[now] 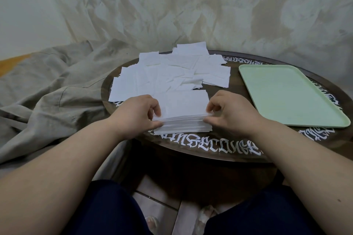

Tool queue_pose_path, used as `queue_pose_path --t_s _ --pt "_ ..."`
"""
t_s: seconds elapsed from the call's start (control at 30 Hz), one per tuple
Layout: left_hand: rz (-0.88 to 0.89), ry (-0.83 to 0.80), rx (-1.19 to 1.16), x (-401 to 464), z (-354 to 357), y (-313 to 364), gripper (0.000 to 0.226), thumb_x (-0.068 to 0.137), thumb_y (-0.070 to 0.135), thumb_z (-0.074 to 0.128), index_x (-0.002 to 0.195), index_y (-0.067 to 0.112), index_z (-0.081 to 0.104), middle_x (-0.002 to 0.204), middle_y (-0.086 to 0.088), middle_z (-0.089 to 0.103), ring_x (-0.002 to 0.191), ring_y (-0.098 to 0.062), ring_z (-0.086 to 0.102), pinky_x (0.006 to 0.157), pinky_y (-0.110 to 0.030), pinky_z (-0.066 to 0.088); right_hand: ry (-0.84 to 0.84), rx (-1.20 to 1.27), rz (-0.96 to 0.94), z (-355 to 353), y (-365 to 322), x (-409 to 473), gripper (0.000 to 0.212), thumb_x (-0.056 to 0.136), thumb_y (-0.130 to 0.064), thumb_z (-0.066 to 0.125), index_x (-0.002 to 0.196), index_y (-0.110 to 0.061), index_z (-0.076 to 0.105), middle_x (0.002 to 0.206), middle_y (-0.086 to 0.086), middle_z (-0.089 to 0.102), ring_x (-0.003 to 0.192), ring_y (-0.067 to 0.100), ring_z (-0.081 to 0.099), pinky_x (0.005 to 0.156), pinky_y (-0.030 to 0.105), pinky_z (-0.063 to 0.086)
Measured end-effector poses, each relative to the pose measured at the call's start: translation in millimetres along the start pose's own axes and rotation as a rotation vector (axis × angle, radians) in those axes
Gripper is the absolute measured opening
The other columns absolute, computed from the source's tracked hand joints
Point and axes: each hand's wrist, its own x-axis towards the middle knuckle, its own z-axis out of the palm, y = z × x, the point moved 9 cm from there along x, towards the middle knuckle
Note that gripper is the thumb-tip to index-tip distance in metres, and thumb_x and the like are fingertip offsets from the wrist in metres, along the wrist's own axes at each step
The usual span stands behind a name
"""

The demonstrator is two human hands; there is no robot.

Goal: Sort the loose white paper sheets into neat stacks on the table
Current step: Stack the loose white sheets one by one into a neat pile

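Note:
A neat stack of white paper sheets (183,112) lies near the front edge of the round dark table (225,150). My left hand (139,114) pinches the stack's left end, thumb under the upper sheets and fingers on top. My right hand (229,112) pinches the right end the same way. Behind the stack, loose white sheets (172,74) lie scattered and overlapping across the back left of the table, some hanging past its far rim.
A pale green tray (286,93) sits on the right side of the table. Rumpled beige cloth (47,89) lies on the left, and a draped sheet hangs behind. White lettering rings the table's rim. My knees are below the front edge.

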Motion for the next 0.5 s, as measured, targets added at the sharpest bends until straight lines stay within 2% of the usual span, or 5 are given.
queue_pose_path --t_s 0.1,0.23,0.4,0.5 --pt "-0.020 -0.014 0.007 0.9 2.3 -2.7 0.030 0.073 0.032 0.078 0.070 0.036 0.048 0.081 0.006 0.061 0.076 -0.010 0.061 0.075 -0.031 0.049 -0.024 -0.032 0.064 0.2 4.6 -0.3 0.025 0.077 -0.039 0.072 0.082 -0.024 0.054 0.088 -0.005 0.055 0.081 0.015 0.053 0.074 0.031 0.044" --pt "-0.040 -0.012 -0.001 1.0 3.2 -5.2 0.026 0.074 0.030 0.078 0.074 0.030 0.052 0.081 0.005 0.061 0.076 -0.011 0.061 0.074 -0.031 0.049 -0.034 -0.025 0.091 1.2 5.5 -2.0 0.021 0.081 -0.034 0.069 0.075 -0.021 0.053 0.072 -0.009 0.057 0.075 0.015 0.053 0.066 0.029 0.042" --pt "-0.105 0.036 -0.036 -0.5 -1.1 -10.8 0.029 0.073 0.037 0.079 0.075 0.032 0.050 0.081 0.008 0.055 0.073 -0.007 0.058 0.070 -0.027 0.044 -0.067 -0.027 0.076 4.5 -0.5 -1.7 0.023 0.080 -0.036 0.070 0.077 -0.022 0.052 0.074 -0.009 0.058 0.075 0.014 0.054 0.068 0.030 0.044" --pt "-0.133 0.028 -0.056 0.1 -0.4 -13.2 0.028 0.075 0.032 0.078 0.073 0.031 0.050 0.084 0.004 0.059 0.077 -0.009 0.059 0.073 -0.029 0.046 -0.071 -0.069 0.043 5.5 -2.3 -2.1 0.018 0.083 -0.032 0.066 0.078 -0.023 0.052 0.075 -0.010 0.055 0.076 0.014 0.052 0.066 0.028 0.039"
